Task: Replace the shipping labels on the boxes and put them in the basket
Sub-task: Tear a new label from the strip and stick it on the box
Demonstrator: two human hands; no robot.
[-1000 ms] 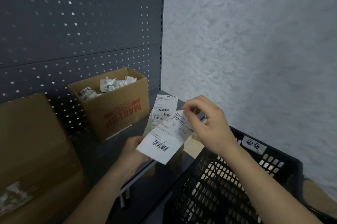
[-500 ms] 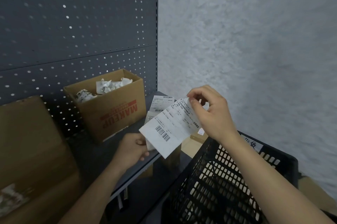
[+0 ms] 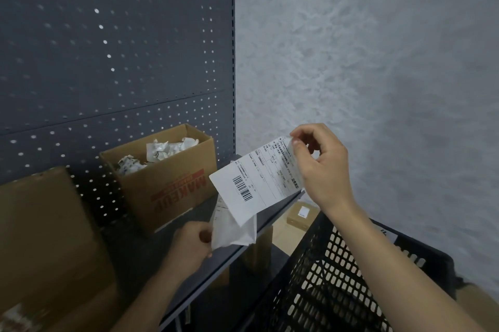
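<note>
Shipping label (image 3: pixel 256 185), white with a barcode and printed lines, hangs in the air above the front edge of the dark shelf (image 3: pixel 151 258), tilted, with its printed face towards the camera. The right hand (image 3: pixel 321 169) pinches its upper corner between thumb and curled fingers. The left hand (image 3: pixel 193 244), lower and well apart from the right, grips a crumpled white backing sheet (image 3: pixel 232 231) whose top meets the label's lower corner; whether the two are joined there I cannot tell

Behind the label on the shelf stands an open cardboard box printed MAKEUP (image 3: pixel 167 183), with crumpled paper scraps (image 3: pixel 167 149) inside it. A larger brown carton (image 3: pixel 46 237) fills the left side of the shelf, and a perforated dark back panel (image 3: pixel 108 48) rises behind both. The black lattice basket (image 3: pixel 310 264) sits low on the right, under the right forearm, which crosses its near rim. Past the basket, on the floor, lies a small brown box with a white label (image 3: pixel 301 214). Another brown box (image 3: pixel 260 248) stands below the shelf edge, partly hidden by the backing sheet
</note>
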